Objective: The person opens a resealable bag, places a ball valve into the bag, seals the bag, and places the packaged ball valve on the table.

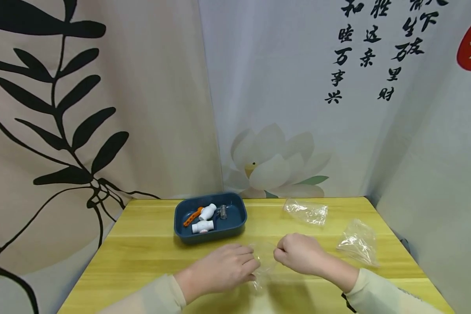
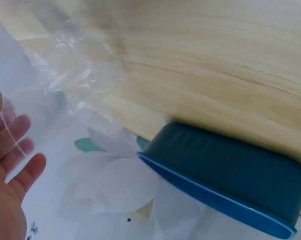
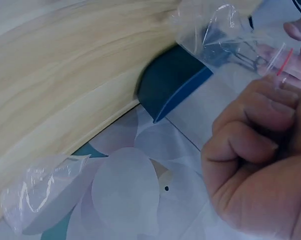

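A clear plastic zip bag hangs between my two hands above the table. My right hand pinches its edge, with the other fingers curled into the palm. A red strip along the bag's mouth shows beside those fingers in the right wrist view. My left hand holds the bag's other side, its fingers bent behind the film. In the left wrist view, a thin pale line of the bag crosses the left fingers. Whether the bag contains anything I cannot tell.
Behind the left hand stands a dark blue tray holding white fittings, an orange piece and a small greyish piece. Two clear bags, one at the back and another at the right, lie on the wooden table.
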The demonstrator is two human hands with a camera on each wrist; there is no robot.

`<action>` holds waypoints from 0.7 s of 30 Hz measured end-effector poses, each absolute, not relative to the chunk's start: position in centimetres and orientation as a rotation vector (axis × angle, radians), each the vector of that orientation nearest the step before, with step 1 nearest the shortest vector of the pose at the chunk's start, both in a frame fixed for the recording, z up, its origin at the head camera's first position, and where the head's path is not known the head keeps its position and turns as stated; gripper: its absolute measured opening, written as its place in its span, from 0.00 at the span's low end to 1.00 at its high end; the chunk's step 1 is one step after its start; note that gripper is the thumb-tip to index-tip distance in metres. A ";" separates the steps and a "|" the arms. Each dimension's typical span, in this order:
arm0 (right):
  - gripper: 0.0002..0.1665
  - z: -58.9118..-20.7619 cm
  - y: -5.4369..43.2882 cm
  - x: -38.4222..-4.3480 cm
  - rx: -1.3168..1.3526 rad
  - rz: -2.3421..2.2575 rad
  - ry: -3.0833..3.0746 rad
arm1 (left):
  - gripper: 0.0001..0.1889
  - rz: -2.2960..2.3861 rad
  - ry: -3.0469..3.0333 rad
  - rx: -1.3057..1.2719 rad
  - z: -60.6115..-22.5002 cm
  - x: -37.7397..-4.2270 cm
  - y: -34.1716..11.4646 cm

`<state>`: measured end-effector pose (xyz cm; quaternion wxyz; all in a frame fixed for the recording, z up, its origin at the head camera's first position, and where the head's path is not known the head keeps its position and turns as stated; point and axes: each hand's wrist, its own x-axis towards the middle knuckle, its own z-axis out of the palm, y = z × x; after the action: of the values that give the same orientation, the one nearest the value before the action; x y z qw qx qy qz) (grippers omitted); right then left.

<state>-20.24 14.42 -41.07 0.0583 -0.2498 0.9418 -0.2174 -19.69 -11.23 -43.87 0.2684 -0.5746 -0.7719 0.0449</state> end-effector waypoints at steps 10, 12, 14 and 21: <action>0.27 -41.9 14.2 -20.4 -0.499 -0.968 2.773 | 0.17 -0.264 -2.058 -1.078 -42.9 -18.6 -12.6; 0.27 -42.2 14.4 -20.4 -0.439 -1.054 2.742 | 0.15 -0.370 -2.184 -0.952 -43.1 -17.9 -13.4; 0.26 -42.4 14.7 -20.4 -0.388 -1.149 2.703 | 0.13 -0.455 -2.325 -0.824 -43.4 -17.0 -14.1; 0.26 -42.7 15.8 -20.2 -0.270 -1.382 2.614 | 0.15 -0.623 -2.690 -0.508 -44.8 -14.5 -15.3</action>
<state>-20.19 15.81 -42.73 0.0860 -0.0907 0.8772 -0.4636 -14.53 -15.31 -44.76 0.1662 -0.1782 -0.9448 -0.2189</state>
